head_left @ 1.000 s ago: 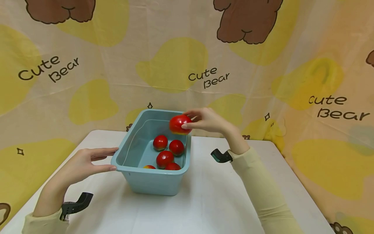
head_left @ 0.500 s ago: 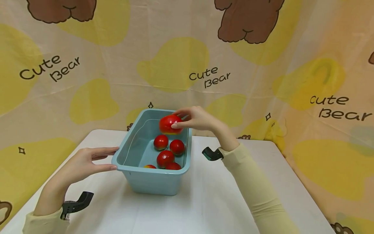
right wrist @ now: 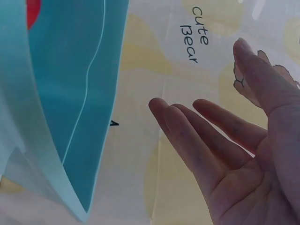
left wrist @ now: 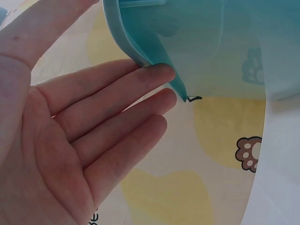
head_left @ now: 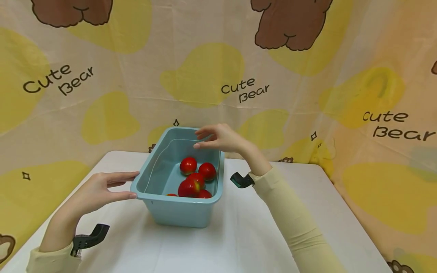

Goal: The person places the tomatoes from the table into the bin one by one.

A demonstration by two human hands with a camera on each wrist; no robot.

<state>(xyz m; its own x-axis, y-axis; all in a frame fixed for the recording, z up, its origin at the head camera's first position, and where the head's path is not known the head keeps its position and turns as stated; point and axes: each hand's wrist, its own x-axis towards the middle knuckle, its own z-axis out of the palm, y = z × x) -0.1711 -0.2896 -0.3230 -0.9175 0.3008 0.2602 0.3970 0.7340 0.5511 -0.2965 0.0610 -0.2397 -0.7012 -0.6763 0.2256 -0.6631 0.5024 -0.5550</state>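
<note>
A light blue plastic tub [head_left: 177, 213] stands on the table with several glossy red apples in it. One apple [head_left: 187, 188] with a yellow-green patch lies near the front, overlapping others behind it. Farther back are another apple [head_left: 188, 165] and one by the right wall [head_left: 206, 171]. My left hand [head_left: 90, 193] touches the tub's left rim; in the left wrist view its fingers [left wrist: 117, 103] extend straight along the rim. Above the tub's back right part hovers my right hand [head_left: 220, 139], fingers spread and holding nothing, as the right wrist view confirms.
The white table [head_left: 259, 227] reaches back to a patterned cloth [head_left: 205, 76] printed with bears and lettering. Black wrist mounts [head_left: 241, 180] sit at both sleeves. The tub's front wall partly hides the nearest apples.
My right hand moved left over the tub with an apple and let it go; the apple now lies among the others near the front. My left hand stays at the rim.
</note>
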